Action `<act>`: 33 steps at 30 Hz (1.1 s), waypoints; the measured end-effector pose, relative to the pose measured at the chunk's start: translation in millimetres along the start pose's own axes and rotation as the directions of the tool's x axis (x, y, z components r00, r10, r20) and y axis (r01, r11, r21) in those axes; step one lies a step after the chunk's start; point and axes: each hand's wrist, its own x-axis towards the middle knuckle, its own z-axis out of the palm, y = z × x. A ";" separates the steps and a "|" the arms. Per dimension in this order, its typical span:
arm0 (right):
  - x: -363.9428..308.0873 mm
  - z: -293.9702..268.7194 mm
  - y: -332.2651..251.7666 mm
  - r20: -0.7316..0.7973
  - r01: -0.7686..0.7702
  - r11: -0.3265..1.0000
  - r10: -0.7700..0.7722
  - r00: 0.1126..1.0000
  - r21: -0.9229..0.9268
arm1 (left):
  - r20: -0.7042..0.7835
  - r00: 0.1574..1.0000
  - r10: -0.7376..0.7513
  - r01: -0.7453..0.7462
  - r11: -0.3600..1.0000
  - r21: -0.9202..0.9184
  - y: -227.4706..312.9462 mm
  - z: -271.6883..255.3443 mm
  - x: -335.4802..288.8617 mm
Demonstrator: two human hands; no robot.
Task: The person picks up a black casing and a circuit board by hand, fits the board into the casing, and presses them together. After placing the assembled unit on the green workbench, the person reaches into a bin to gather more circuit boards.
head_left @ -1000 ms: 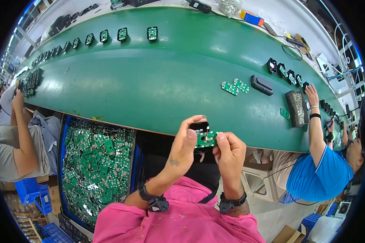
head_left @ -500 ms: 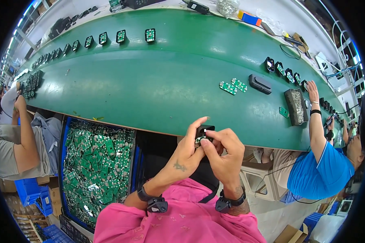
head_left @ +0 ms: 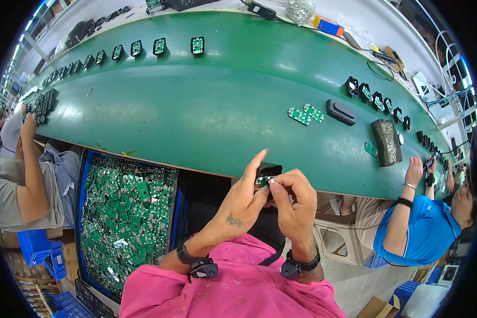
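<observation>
Just off the table's near edge, my left hand (head_left: 242, 197) is closed around a small black plastic housing (head_left: 272, 170), its index finger pointing up along the side. A green circuit board (head_left: 262, 182) shows at the housing's opening. My right hand (head_left: 296, 200) pinches at the board's right end, where a small white bit shows between thumb and index finger; what exactly it grips is partly hidden. Beyond them on the green table (head_left: 196, 116) lie two loose circuit boards (head_left: 299, 116) and a black oblong case (head_left: 341, 112).
Left of me stands a blue-edged bin (head_left: 127, 217) heaped with circuit boards. Housings with boards (head_left: 159, 46) line the table's far left; another row (head_left: 377, 100) stands at right. A dark rough block (head_left: 387, 142) sits near a co-worker in blue (head_left: 421, 228). Another person sits at left.
My right fingers have shifted slightly at the board, and the housing has turned a little. The co-worker's hand at right has drawn back from the row of housings, uncovering its nearer end.
</observation>
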 end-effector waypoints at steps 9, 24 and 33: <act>0.2 -9.9 -16.4 0.106 0.204 0.903 -0.177 0.979 -0.379 | -0.041 0.997 0.070 -0.062 0.984 0.168 6.9 -1.4 -5.9; 7.7 -21.0 -23.8 0.258 0.274 0.867 -0.176 0.950 -0.417 | 0.004 0.957 0.292 -0.264 0.862 0.432 13.0 -1.4 -6.1; 12.6 -28.3 -26.2 0.351 0.314 0.840 -0.160 0.922 -0.442 | 0.056 0.965 0.257 -0.253 0.855 0.453 12.8 -2.2 -4.5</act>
